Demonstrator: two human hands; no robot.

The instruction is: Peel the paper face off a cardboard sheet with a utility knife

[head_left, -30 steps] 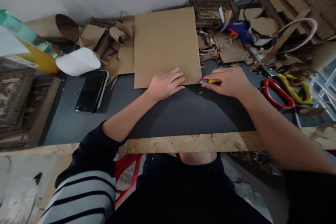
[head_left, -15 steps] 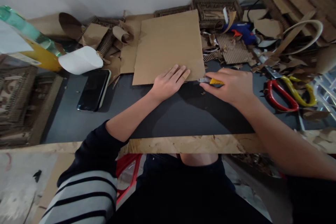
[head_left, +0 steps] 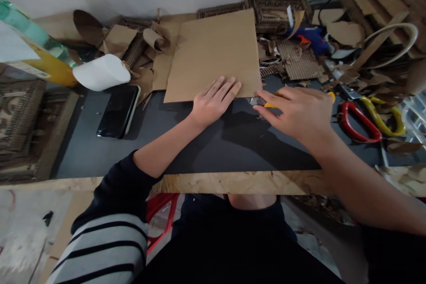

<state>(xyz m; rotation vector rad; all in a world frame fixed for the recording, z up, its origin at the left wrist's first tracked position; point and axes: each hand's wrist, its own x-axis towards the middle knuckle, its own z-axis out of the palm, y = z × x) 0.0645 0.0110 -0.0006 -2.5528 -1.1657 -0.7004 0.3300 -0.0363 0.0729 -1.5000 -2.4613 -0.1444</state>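
Here, yellow-handled metal-tipped knife (head_left: 271, 105): points left, long axis sideways, at the near-right corner of the brown rectangular cardboard sheet (head_left: 216, 51)
Right hand (head_left: 301, 108): fingers grasping the knife
Left hand (head_left: 212, 102): fingers extended on the sheet

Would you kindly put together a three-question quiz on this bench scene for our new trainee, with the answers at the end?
1. Open question: What is the right hand holding?
2. True or false: The left hand is completely clear of the large cardboard sheet.
3. Multiple choice: Where does the phone lie?
a) On top of the sheet
b) To the person's left of the sheet
c) To the person's right of the sheet

Key:
1. A yellow cutter, its metal tip at the sheet's near right corner.
2. False; its fingers lie on the sheet, over the near edge.
3. b
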